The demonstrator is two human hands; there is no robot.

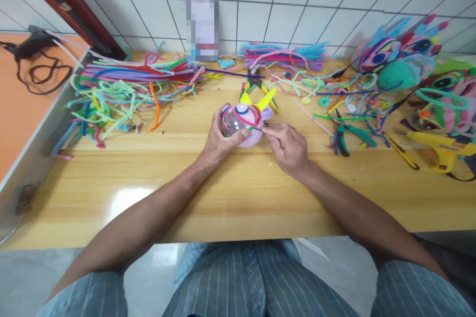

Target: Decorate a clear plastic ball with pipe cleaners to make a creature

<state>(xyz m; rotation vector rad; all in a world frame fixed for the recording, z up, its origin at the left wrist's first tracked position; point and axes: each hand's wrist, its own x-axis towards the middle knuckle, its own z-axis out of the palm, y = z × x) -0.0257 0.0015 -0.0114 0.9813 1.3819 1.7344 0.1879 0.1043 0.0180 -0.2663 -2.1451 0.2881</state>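
Observation:
My left hand (pixel 218 139) is wrapped round a clear plastic ball (pixel 233 127) decorated with pipe cleaners, with the thumb across its near side. The ball carries a round blue-and-white eye (pixel 242 108), a pink-red outline, yellow upright pieces (pixel 267 99) and lilac coils (pixel 266 114). At the ball's right side, my right hand (pixel 289 148) pinches a thin dark stick-like piece (pixel 261 129), its tip against the ball near the lilac part. What exactly this piece is cannot be made out. Just behind the ball lie yellow-handled pliers (pixel 255 81), partly hidden.
Pipe-cleaner bundles (pixel 141 70) and loose bent pieces lie left; another bundle (pixel 286 54) is at the back. On the right are green-handled pliers (pixel 353 137), a yellow knife (pixel 403 152), a yellow glue gun (pixel 441 148) and finished decorated balls (pixel 399 72). A phone (pixel 203 25) leans against the tiles.

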